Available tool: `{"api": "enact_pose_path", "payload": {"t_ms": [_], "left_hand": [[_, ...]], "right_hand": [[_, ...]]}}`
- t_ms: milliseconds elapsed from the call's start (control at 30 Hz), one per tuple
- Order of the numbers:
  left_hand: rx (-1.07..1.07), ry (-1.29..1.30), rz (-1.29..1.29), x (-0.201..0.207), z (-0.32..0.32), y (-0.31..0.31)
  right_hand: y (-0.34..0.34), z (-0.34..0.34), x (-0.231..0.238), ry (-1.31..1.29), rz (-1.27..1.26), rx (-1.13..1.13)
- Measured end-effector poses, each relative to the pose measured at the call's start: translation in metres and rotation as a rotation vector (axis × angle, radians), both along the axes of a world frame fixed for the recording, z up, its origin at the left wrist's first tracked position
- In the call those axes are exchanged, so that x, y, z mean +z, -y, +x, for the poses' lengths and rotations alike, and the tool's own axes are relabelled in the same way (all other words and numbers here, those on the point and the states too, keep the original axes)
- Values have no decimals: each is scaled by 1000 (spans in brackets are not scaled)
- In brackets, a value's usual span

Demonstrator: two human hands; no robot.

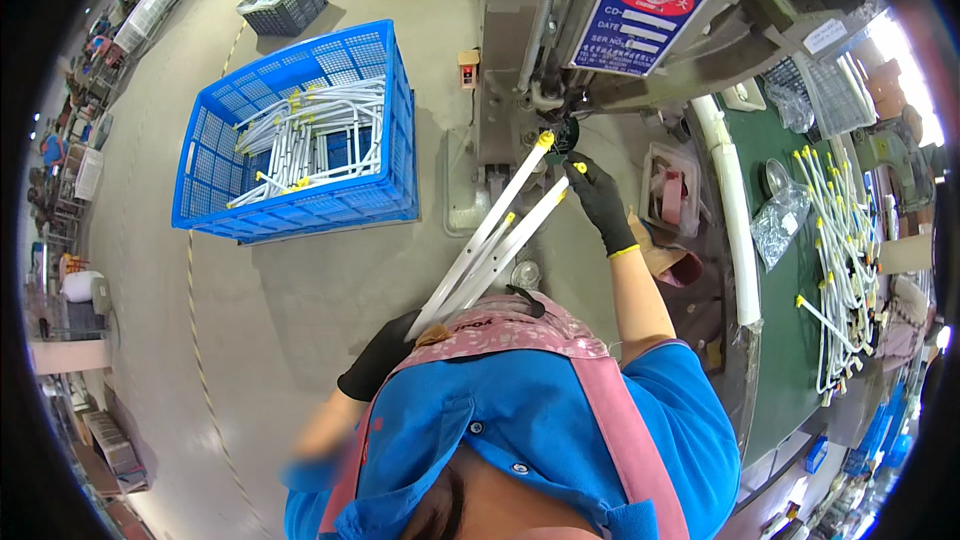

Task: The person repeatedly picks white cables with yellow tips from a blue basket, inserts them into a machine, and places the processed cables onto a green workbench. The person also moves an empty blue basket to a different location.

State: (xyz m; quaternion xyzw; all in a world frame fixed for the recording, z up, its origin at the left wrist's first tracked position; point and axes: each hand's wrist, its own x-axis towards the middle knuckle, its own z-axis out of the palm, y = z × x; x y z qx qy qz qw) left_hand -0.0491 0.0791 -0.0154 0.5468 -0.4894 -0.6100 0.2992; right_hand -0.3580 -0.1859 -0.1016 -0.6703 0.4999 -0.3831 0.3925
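White tubes (490, 245), yellow-capped, long, fanned; both gloved hands' grips clamped on them.

I'm looking down on a factory floor: bare concrete, a heavy grey machine (600, 50) with a plate on it, a blue plastic crate (290, 135) full of white tubes (320, 130), more tubes laid on a green workbench (775, 340), shelving along the far wall.
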Motion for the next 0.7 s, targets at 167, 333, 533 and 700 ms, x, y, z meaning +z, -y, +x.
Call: {"api": "enact_pose_path", "payload": {"t_ms": [167, 333, 533, 700], "left_hand": [[7, 56, 8, 16, 2, 3], [16, 125, 13, 32, 9, 8], [33, 11, 90, 34, 20, 0], [21, 17, 65, 17, 17, -1]], "right_hand": [[-4, 4, 14, -19, -60, -25], [3, 17, 55, 63, -184, 51], [15, 44, 87, 26, -169, 34], [14, 58, 97, -86, -336, 50]]}}
